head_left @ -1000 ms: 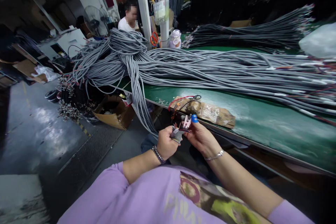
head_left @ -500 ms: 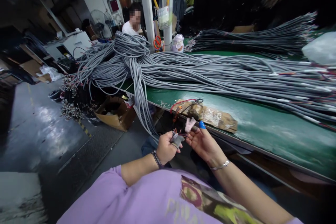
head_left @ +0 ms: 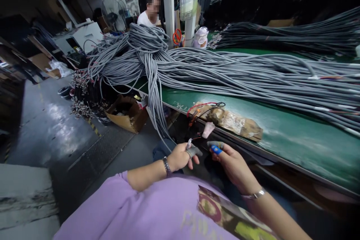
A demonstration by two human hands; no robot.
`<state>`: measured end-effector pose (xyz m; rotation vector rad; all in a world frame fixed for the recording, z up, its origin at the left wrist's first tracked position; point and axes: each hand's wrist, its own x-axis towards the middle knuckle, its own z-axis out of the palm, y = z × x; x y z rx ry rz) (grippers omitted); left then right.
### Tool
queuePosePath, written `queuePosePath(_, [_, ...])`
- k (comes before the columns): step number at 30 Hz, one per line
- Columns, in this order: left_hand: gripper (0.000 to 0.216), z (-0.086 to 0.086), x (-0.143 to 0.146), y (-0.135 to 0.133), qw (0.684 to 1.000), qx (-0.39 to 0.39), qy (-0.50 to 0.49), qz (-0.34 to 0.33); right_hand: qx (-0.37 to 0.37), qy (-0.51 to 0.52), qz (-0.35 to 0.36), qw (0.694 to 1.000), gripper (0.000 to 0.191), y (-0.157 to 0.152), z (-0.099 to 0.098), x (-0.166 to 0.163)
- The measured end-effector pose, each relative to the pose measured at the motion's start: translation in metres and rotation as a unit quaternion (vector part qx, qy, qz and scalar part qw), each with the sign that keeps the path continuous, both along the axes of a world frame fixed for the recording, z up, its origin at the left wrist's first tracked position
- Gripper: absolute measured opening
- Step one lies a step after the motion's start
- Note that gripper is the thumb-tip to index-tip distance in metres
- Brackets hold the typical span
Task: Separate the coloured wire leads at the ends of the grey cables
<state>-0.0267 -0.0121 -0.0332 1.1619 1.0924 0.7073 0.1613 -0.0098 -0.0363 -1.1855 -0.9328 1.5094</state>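
Observation:
My left hand is closed around the end of a grey cable that hangs down from the table edge. A white end with thin dark and red wires sticks up past its thumb, which wears a grey finger cover. To the right, my right hand is closed in a pinch, with a blue cover on the thumb and a grey one on the index finger. Anything between those fingertips is too small to make out. Just beyond the hands, a pale pink piece sits at the table edge.
Long grey cables lie heaped across the green table. A taped cardboard strip with red and black leads lies at its front edge. Below left is an open carton. Across the table, a person sits near a post.
My right hand has drawn away from the left hand to the right, and its fingers have gone from spread near the wires to a pinch. The view has shifted slightly.

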Motion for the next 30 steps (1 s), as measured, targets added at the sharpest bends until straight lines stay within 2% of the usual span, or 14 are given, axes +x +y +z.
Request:
queuePosePath(5, [0.032,-0.003,-0.003,-0.009,0.996,0.010,0.074,-0.057,0.083,-0.059,0.087,0.991,0.032,-0.015,0.017,-0.014])
queuePosePath(9, [0.023,-0.007,-0.004,-0.012,0.986,0.034,0.125,-0.106,0.107,-0.090,0.060,0.988,0.026,-0.018,0.018,-0.019])
queuePosePath(11, [0.020,-0.006,-0.002,-0.013,0.986,0.064,0.113,-0.100,0.112,-0.104,0.038,0.987,0.023,-0.018,0.019,-0.017])
queuePosePath(15, [0.034,0.004,0.003,-0.014,0.995,0.092,-0.002,-0.031,0.101,-0.105,0.069,0.987,0.025,-0.018,0.022,-0.010])
queuePosePath(18, [0.040,0.013,0.005,-0.015,0.998,0.060,-0.010,-0.025,0.073,-0.095,0.089,0.989,0.029,-0.018,0.022,-0.006])
queuePosePath(22, [0.040,0.014,0.005,-0.016,0.996,0.042,0.035,-0.063,0.036,-0.065,0.050,0.996,0.034,-0.020,0.020,-0.006])
queuePosePath(26, [0.040,0.009,0.007,-0.017,0.990,0.001,0.022,-0.138,0.026,-0.063,0.098,0.993,0.037,-0.020,0.025,-0.010])
queuePosePath(30, [0.042,0.012,0.009,-0.015,0.993,-0.017,0.006,-0.120,0.027,-0.078,0.101,0.991,0.034,-0.018,0.028,-0.012])
